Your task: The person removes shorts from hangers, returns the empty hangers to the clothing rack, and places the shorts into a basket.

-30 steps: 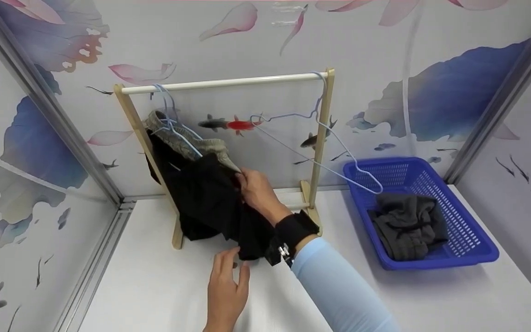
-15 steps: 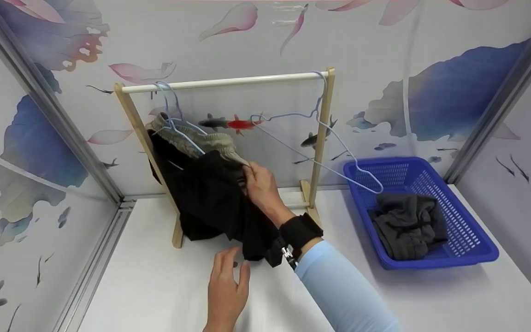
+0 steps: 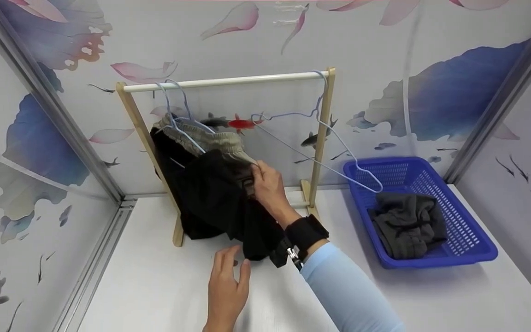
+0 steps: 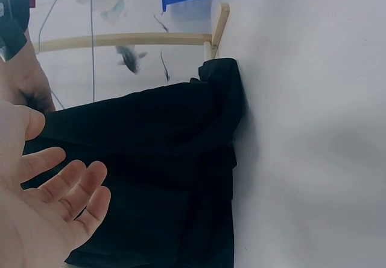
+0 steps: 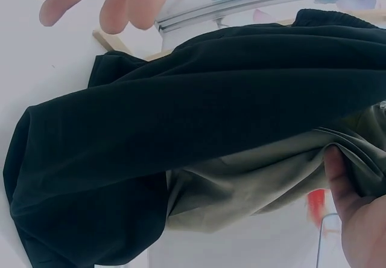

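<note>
Black trousers point(image 3: 210, 193) hang at the left end of the rack on a light-blue wire hanger point(image 3: 180, 127). Beside them, on a second blue hanger point(image 3: 191, 117), is a khaki garment point(image 3: 228, 144) with a gathered elastic waistband. My right hand point(image 3: 270, 186) pinches the near end of that waistband. In the right wrist view its thumb point(image 5: 341, 177) lies on the khaki cloth, below the black cloth. My left hand point(image 3: 226, 283), fingers spread and relaxed, stays low in front of the black trousers' lower edge and holds nothing.
A wooden rack point(image 3: 323, 152) with a white rail point(image 3: 247, 81) stands on the white table point(image 3: 155, 295). One bare blue hanger point(image 3: 339, 138) hangs at its right end. At right, a blue basket point(image 3: 470, 226) holds a folded dark-grey garment point(image 3: 408, 226).
My right hand has moved right and slightly up, drawing the khaki waistband along. One hanger's hook has slid right on the rail, apart from the other. My left hand has stayed put.
</note>
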{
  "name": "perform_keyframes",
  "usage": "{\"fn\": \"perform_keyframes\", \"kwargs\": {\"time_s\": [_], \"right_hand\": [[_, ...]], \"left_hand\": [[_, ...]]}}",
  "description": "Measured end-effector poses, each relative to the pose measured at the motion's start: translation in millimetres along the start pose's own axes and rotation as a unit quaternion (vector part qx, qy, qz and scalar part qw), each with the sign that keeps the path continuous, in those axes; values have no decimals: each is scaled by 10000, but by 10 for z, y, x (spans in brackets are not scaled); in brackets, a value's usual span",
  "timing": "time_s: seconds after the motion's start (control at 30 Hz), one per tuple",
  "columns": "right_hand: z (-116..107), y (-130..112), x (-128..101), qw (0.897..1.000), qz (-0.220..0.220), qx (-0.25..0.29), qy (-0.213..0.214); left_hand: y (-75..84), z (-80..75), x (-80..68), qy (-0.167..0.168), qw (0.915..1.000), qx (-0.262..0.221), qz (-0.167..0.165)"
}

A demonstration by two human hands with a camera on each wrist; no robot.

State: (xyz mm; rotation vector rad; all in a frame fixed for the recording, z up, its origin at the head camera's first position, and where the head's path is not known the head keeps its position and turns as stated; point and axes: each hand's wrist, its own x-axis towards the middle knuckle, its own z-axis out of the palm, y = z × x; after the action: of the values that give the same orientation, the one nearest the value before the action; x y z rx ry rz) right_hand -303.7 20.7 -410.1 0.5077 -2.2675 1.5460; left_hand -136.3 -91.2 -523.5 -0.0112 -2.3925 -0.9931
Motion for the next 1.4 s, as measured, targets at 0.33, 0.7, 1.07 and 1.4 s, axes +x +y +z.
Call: {"fn": "perform_keyframes", "kwargs": {"time_s": [0.33,0.7,1.07,1.4], "right_hand": [[-67,13,-18,9998,41,215,9],[-144,90,-61,9984,-313,-29,461],[-280,150,-123,9973,-212,-79,696],[-445,205,-204,9948,-303,-43,973]], "left_hand": [[3,10,-5,-3,10000,2,10],[-14,26,-25,99,9999,7,112],[1,32,-38,-15,9999,-103,20],[28,44,-61,-13,9999,-120,59]]}}
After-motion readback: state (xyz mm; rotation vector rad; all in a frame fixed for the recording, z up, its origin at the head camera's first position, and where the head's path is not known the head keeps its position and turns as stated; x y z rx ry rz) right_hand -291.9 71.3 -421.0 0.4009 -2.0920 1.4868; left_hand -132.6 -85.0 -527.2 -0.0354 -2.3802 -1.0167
